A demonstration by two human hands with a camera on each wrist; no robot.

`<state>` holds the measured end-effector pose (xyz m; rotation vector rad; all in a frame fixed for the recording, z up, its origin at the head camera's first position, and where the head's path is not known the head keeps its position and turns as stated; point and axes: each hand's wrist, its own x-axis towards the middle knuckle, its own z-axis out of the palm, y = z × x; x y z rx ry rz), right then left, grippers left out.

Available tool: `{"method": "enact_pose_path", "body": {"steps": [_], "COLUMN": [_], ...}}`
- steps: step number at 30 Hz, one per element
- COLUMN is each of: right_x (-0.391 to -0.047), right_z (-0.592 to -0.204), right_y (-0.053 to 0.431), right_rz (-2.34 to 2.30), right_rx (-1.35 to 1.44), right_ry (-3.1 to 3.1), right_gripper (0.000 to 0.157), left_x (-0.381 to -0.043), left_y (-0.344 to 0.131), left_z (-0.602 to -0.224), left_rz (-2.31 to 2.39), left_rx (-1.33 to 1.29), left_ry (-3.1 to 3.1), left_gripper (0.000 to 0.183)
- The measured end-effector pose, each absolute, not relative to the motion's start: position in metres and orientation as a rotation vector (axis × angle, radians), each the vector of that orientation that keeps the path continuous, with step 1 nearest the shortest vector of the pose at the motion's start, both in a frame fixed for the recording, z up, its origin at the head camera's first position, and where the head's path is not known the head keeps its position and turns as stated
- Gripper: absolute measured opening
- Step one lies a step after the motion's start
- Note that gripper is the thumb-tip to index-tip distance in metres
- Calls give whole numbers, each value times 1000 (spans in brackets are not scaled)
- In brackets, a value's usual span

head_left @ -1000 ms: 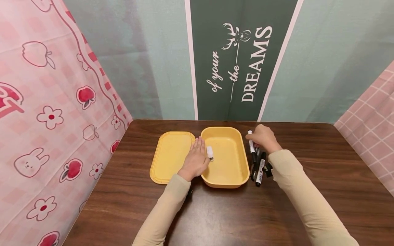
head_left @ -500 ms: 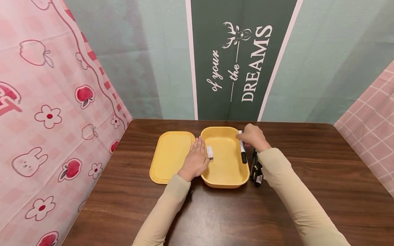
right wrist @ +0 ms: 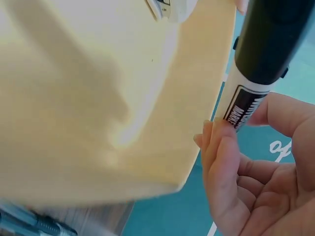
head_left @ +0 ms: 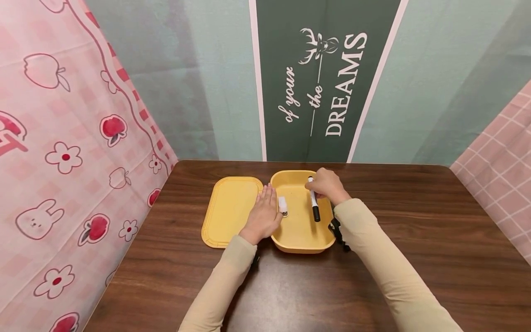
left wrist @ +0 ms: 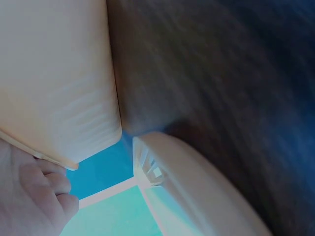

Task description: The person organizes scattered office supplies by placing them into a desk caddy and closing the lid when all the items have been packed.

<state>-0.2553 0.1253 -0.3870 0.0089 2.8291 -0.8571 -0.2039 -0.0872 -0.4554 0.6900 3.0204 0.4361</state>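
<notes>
A yellow plastic box (head_left: 298, 251) stands on the table with its top uncovered. My right hand (head_left: 326, 184) pinches a white whiteboard marker (head_left: 314, 198) by its upper end, over the right half of the box. The marker's black cap points down toward me, and the right wrist view shows the fingertips and thumb on its barrel (right wrist: 241, 101). Straight-fingered, my left hand (head_left: 262, 214) rests along the box's left rim. Inside the box near that hand lies a small white object (head_left: 283, 205) with a metal-looking end; its kind is unclear.
A flat yellow lid (head_left: 230, 210) lies left of the box, partly behind my left hand. Dark pens (right wrist: 44, 223) lie right of the box, mostly hidden by my right sleeve in the head view. A printed curtain (head_left: 224, 92) hangs behind the table.
My right hand has lifted the whiteboard marker from the pile right of the box and carried it left over the box. The left hand has stayed on the rim.
</notes>
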Motion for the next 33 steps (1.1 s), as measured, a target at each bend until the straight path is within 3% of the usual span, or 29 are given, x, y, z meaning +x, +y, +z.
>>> {"method": "enact_pose_path", "body": {"steps": [21, 33], "right_x": [-258, -259], "right_z": [-424, -434], "right_y": [84, 76], "right_rz": [-723, -691], "right_rx": [-104, -91], "right_ry": [2766, 2794], "right_gripper": [28, 29], "left_x": [-205, -208], "left_y": [-86, -88], "left_z": [-459, -458], "left_rz": [421, 435], "left_rx": [705, 696], "left_ry": [3028, 3022], "left_gripper": [68, 69]}}
